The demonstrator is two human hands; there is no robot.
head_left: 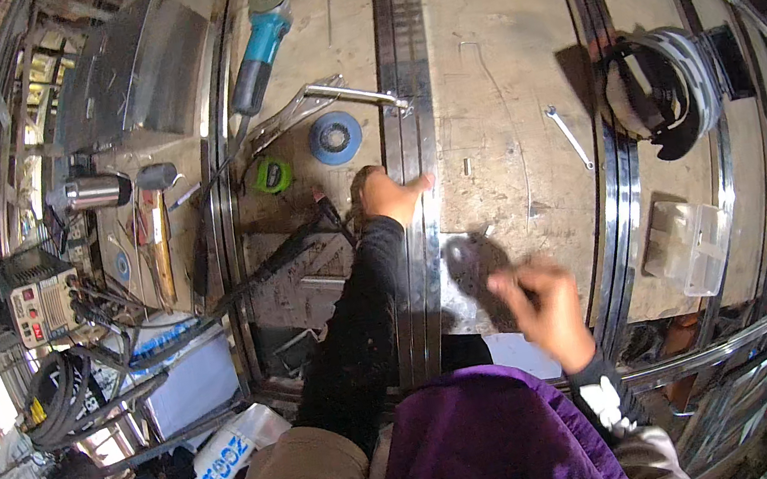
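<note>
Steel strips (409,134), long, flat and polished, run as a tight bundle down the middle of the plywood bench (494,48), from its far edge toward the person's lap. They look thin and springy, mirror-bright at the edges and darker along the centre, and a locking clamp (320,100) bites onto them beyond the left hand.

The left hand (384,194) presses down on the strips, palm on the near side and fingers curled over their edge, so its hold is a flat press rather than a closed fist. The right hand (541,299) hovers to the right of the strips and nearer the person, blurred; its fingers seem loosely curled, and I cannot tell whether it holds anything.

As I judge it, the main risk is the strip edges: they look sharp, and a bare palm sliding along them could be cut. If the clamp lets go, the bundle could spring or fan apart under the hand. Left of the strips, a blue angle grinder (262,45), a grinding disc (335,137) and a green tape measure (272,175) lie loose, with cables (285,256) trailing close enough to snag a sleeve. Right of the strips rest a spanner (568,135) and a welding helmet (668,90).
</note>
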